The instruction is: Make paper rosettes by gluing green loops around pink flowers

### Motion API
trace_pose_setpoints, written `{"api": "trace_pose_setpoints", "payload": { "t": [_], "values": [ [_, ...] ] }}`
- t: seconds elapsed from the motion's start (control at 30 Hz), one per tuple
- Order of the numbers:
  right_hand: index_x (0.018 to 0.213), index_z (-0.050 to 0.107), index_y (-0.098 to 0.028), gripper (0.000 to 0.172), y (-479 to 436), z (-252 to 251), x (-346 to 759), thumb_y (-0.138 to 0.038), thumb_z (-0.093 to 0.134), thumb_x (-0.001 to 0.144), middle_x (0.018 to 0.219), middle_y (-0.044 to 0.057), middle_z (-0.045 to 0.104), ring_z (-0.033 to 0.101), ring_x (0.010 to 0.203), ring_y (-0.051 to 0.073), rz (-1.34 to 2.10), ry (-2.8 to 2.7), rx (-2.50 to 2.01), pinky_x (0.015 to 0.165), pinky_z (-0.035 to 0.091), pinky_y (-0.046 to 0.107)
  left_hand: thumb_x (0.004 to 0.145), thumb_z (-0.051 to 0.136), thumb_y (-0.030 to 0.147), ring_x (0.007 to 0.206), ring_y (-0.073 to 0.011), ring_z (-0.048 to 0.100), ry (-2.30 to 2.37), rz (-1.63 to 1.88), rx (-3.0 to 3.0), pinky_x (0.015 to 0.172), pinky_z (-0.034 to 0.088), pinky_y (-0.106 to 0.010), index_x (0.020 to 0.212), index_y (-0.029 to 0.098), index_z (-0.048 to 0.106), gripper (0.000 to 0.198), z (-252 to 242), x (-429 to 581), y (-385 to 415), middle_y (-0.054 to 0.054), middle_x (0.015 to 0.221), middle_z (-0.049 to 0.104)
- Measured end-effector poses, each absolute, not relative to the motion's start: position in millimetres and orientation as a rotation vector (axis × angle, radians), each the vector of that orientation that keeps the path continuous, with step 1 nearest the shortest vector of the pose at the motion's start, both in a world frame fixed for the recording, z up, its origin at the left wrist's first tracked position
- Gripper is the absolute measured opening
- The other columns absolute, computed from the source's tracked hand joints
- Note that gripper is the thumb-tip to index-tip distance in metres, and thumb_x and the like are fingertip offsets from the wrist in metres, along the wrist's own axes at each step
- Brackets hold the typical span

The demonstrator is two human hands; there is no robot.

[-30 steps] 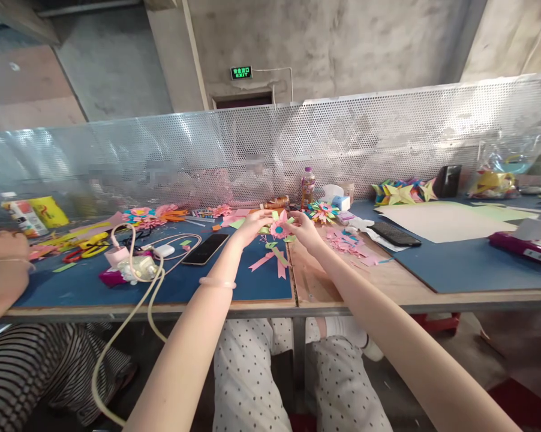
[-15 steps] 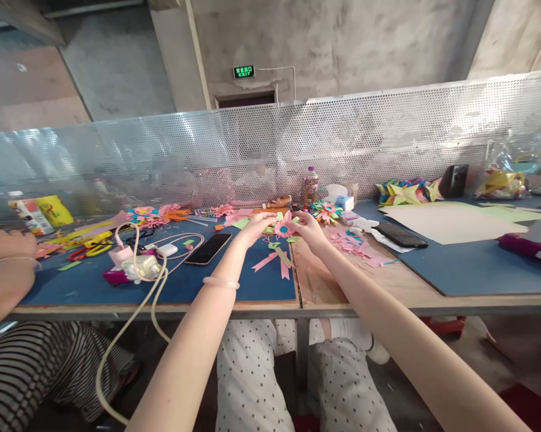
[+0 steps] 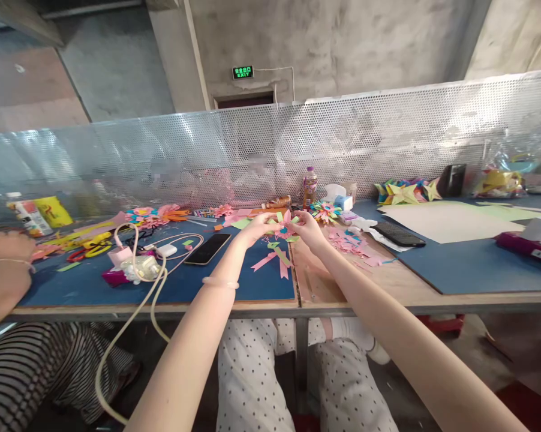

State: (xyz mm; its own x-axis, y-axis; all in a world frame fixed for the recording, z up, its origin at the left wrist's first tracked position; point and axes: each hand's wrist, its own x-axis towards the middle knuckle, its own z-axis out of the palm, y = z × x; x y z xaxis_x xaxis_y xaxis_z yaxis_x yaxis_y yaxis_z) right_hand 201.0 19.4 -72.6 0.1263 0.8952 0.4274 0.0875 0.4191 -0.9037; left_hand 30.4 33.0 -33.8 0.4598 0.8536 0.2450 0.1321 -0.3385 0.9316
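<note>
A pink paper flower point(image 3: 287, 216) with green pieces and a blue middle sits between my two hands above the table. My left hand point(image 3: 258, 228) grips it from the left, fingertips reaching over its centre. From the right, my right hand point(image 3: 310, 230) pinches its edge. The fingers partly cover the blue middle. Just below the flower, pink and green paper strips point(image 3: 277, 259) lie on the blue mat.
A phone point(image 3: 208, 248) and a looped cable point(image 3: 152, 305) lie to the left. Paper scraps point(image 3: 346, 241) and a black device point(image 3: 400, 234) are on the right. Behind stand a drink bottle point(image 3: 310, 186) and a colourful paper flower point(image 3: 325, 211). A co-worker's hand point(image 3: 9, 247) rests far left.
My left fingertips have moved right over the flower's middle, covering more of it. My right hand stays in about the same place.
</note>
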Motion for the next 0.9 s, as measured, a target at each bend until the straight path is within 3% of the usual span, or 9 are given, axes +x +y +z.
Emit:
{"api": "trace_pose_setpoints", "payload": {
  "t": [0.2,0.43,0.7,0.9],
  "values": [
    [0.116,0.053,-0.017,0.058,15.7,-69.3,200.3,-0.039,0.07,0.065,0.098,0.006,0.057,0.058,0.084,0.018,0.703,-1.345,-0.989,0.074,0.051,0.032,0.066,0.068,0.015,0.07,-0.0131,0.058,0.828,0.975,1.807,0.063,0.042,-0.025,0.104,0.012,0.061,0.039,-34.4,30.4,33.2,-0.005,0.082,0.064],
    [0.114,0.054,-0.019,0.061,16.1,-71.3,197.8,-0.04,0.075,0.06,0.107,0.007,0.058,0.059,0.079,0.017,0.646,-1.421,-0.965,0.071,0.051,0.033,0.065,0.064,0.011,0.07,-0.014,0.059,0.831,0.954,1.823,0.066,0.044,-0.027,0.111,0.013,0.059,0.046,-34.9,31.9,32.5,-0.004,0.081,0.064],
    [0.104,0.059,-0.019,0.047,26.5,-74.8,203.3,-0.037,0.072,0.063,0.096,0.007,0.062,0.059,0.088,0.021,0.596,-1.388,-0.966,0.075,0.05,0.035,0.065,0.062,0.009,0.07,-0.0116,0.056,0.8,0.933,1.856,0.066,0.043,-0.025,0.113,0.014,0.06,0.049,-33.6,32.8,32.0,-0.002,0.083,0.062],
    [0.101,0.06,-0.018,0.042,23.1,-73.8,202.0,-0.036,0.069,0.064,0.089,0.005,0.063,0.06,0.082,0.019,0.637,-1.37,-0.936,0.068,0.051,0.032,0.064,0.06,0.006,0.074,-0.0141,0.059,0.772,0.909,1.869,0.07,0.045,-0.029,0.118,0.016,0.058,0.055,-38.5,31.0,39.7,-0.004,0.086,0.064]
  ]
}}
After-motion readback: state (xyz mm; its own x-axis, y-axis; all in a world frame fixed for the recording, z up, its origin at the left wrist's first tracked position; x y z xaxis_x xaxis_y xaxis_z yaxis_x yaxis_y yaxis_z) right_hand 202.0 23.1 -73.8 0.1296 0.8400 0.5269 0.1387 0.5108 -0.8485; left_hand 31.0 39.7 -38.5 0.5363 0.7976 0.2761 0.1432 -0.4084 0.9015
